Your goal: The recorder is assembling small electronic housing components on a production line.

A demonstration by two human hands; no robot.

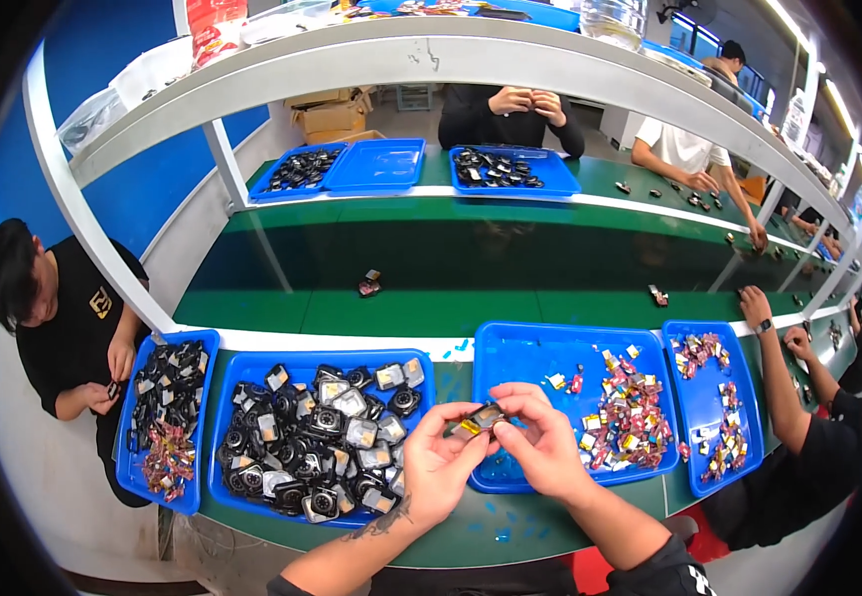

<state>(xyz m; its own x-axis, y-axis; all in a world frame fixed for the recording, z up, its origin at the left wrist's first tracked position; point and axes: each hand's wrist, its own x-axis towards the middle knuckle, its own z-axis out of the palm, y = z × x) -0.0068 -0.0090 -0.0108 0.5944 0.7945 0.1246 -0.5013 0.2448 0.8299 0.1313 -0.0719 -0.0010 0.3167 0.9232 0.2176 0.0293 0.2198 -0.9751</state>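
Dead centre of the frame, here's the dark casing [491,413], a small piece showing yellow on its left side, held up in the air over the near-left part of the parts tray [510,364]. The left hand [439,459] has its fingers pinched on one end, the right hand [542,449] has thumb and fingers clamped on the other, so both are grasping this one piece. It looks mid-work to me, not yet set down anywhere. Over to the lower left, the casing tray [215,447] carries a deep heap of black cased pieces [327,419], many with pale, clear-looking faces; whether those are waiting or dealt with, I can't tell. Swing right of centre, and small red, yellow and white parts [625,427] are massed along the right side of the parts tray, with a few strays nearer its middle. That pile hints at a good many rounds done, and the big heap suggests plenty left. Down below the trays, at bottom centre, little blue scraps [502,534] dot the green bench [421,546].
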